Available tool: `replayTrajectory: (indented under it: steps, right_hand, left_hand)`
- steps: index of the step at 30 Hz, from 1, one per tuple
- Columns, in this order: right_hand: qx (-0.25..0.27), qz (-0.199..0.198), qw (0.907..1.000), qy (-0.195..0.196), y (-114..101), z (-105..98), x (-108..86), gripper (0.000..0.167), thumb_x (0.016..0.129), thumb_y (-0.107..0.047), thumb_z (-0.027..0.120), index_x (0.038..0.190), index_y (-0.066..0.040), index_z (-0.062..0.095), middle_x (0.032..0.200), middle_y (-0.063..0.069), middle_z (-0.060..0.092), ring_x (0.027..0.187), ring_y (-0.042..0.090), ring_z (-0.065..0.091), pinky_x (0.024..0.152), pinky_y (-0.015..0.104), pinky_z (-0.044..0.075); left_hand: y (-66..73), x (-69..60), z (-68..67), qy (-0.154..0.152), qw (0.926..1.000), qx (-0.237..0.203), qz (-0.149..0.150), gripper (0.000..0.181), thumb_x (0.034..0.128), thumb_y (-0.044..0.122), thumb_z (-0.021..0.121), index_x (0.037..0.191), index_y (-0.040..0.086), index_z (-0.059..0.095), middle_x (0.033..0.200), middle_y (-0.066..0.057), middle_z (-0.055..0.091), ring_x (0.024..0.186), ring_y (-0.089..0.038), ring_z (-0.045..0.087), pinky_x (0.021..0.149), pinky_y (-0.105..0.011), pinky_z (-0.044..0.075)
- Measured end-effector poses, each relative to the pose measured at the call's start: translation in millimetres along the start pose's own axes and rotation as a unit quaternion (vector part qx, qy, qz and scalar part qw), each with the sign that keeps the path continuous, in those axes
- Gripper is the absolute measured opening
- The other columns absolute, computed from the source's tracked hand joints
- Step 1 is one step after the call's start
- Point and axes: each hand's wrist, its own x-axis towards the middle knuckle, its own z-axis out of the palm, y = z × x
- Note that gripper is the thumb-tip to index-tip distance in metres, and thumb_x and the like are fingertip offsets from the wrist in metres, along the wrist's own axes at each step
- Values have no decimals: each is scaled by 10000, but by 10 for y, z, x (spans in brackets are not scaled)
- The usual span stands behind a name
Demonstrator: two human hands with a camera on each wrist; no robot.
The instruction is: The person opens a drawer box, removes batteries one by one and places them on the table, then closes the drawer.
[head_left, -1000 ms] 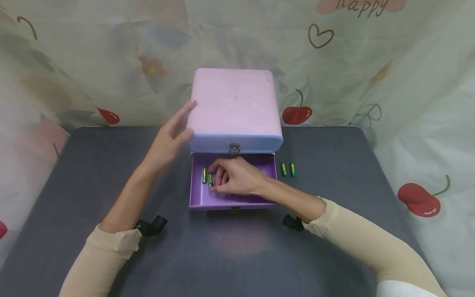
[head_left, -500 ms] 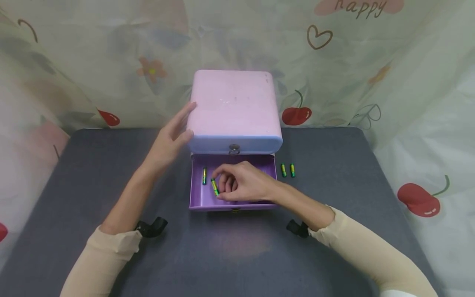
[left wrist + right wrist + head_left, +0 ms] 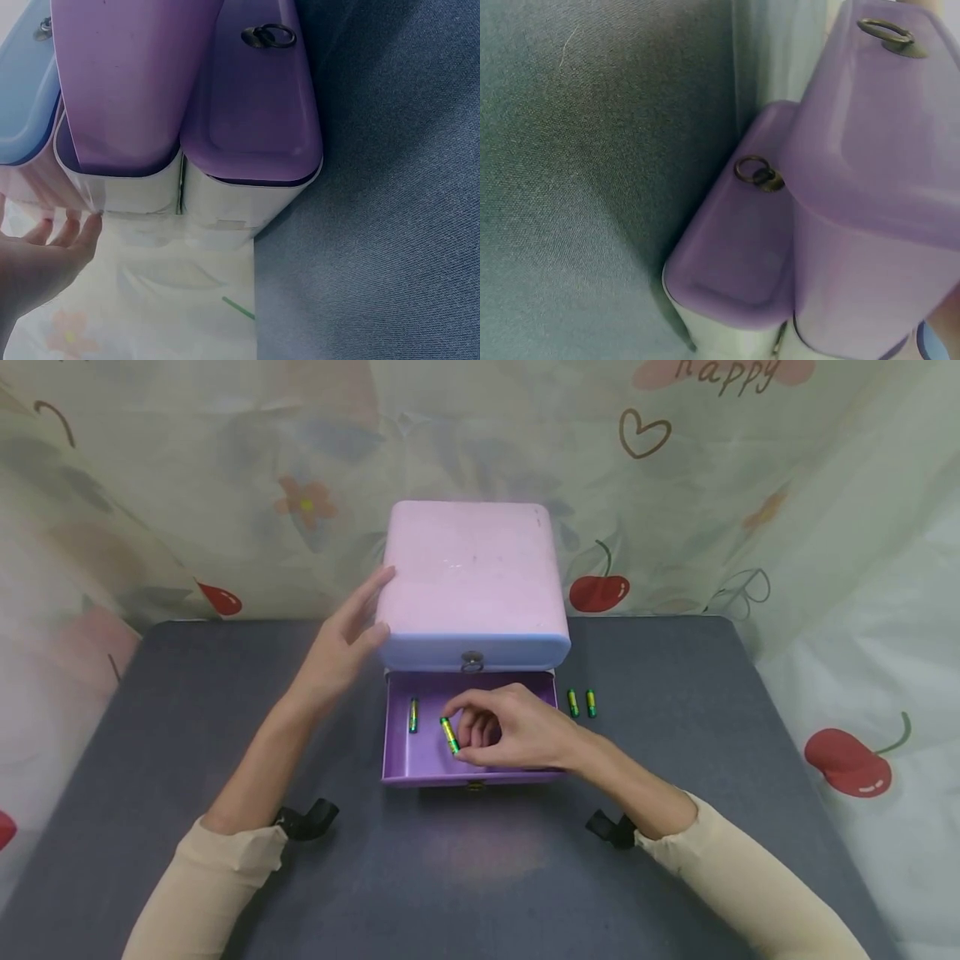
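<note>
In the head view a pink-topped drawer box (image 3: 472, 568) stands on the table with a purple drawer (image 3: 397, 764) pulled out toward me. My left hand (image 3: 337, 652) rests against the box's left side, thumb and fingers spread; its fingers also touch the box side in the left wrist view. Over the drawer, my right hand (image 3: 525, 727) pinches a green and yellow battery (image 3: 449, 736) by its ends, between thumb and index finger. Another battery (image 3: 413, 716) lies at the drawer's left. The right wrist view shows the pulled-out drawer front (image 3: 892, 112), but no battery.
Two more batteries, a left one (image 3: 573, 702) and a right one (image 3: 591, 703), lie on the dark table (image 3: 480, 877) right of the drawer. Below the open drawer is a shut purple drawer (image 3: 255, 97). A patterned curtain (image 3: 300, 427) hangs behind and at both sides.
My right hand has lifted the battery from beside the other one in the drawer and carried it a little to the right. My left hand has stayed on the box.
</note>
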Motion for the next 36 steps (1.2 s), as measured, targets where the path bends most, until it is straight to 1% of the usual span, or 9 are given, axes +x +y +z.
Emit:
replayTrajectory:
  steps: [3,9,13,17,21,26,31,36]
  right_hand:
    - [88,-89,9999,114,-15,-36,-50,346,835,-117,781,1155,-80,653,811,-80,656,724,55,636,682,244,575]
    - [140,-181,9990,394,-12,-112,-166,367,825,-58,775,1173,-88,661,813,-83,666,719,78,633,666,280,581]
    - [100,-204,9980,590,-2,-170,-251,381,826,-50,771,1188,-104,666,821,-86,675,716,91,634,644,338,574]
    - [53,-230,9967,773,6,-224,-333,401,825,-58,783,1206,-95,664,829,-74,683,711,103,634,644,342,562]
    - [38,-211,9957,902,29,-265,-402,410,822,-53,790,1210,-90,666,828,-72,686,704,98,633,643,356,564]
    - [102,-234,9946,1006,55,-299,-471,409,816,-27,785,1204,-82,667,827,-64,684,703,107,632,650,349,565]
    - [245,-212,9935,1088,83,-322,-551,424,811,18,768,1212,-70,659,825,-54,679,699,122,629,662,308,559]
    - [278,-158,9927,1159,120,-346,-644,440,813,37,764,1228,-56,651,822,-51,671,708,129,623,682,267,555]
  left_hand:
    - [4,-2,1,7,10000,0,18,580,991,135,596,1529,91,385,1617,-10,290,1491,-158,232,1216,-340,158]
    - [9,-2,5,3,10000,-23,43,651,970,282,658,1529,90,385,1617,-15,291,1490,-175,239,1221,-420,137]
    - [7,5,11,-4,10000,9,12,659,968,297,661,1529,91,385,1618,-12,289,1489,-172,240,1220,-408,145]
    - [7,7,20,10,10000,26,27,682,958,334,671,1529,92,387,1617,-14,292,1490,-176,237,1219,-379,154]
    - [9,4,26,11,10000,-13,65,726,940,387,680,1529,84,382,1618,-25,289,1493,-189,231,1219,-380,153]
    - [-2,8,24,12,9999,-40,112,739,937,401,679,1529,77,378,1615,-34,294,1494,-186,229,1216,-347,161]
    - [-24,10,20,38,9998,-33,177,731,939,401,677,1525,73,386,1611,-38,304,1493,-180,230,1213,-325,164]
    - [-40,4,22,49,9997,-75,220,726,939,398,678,1523,76,391,1607,-32,315,1491,-177,235,1222,-404,136]
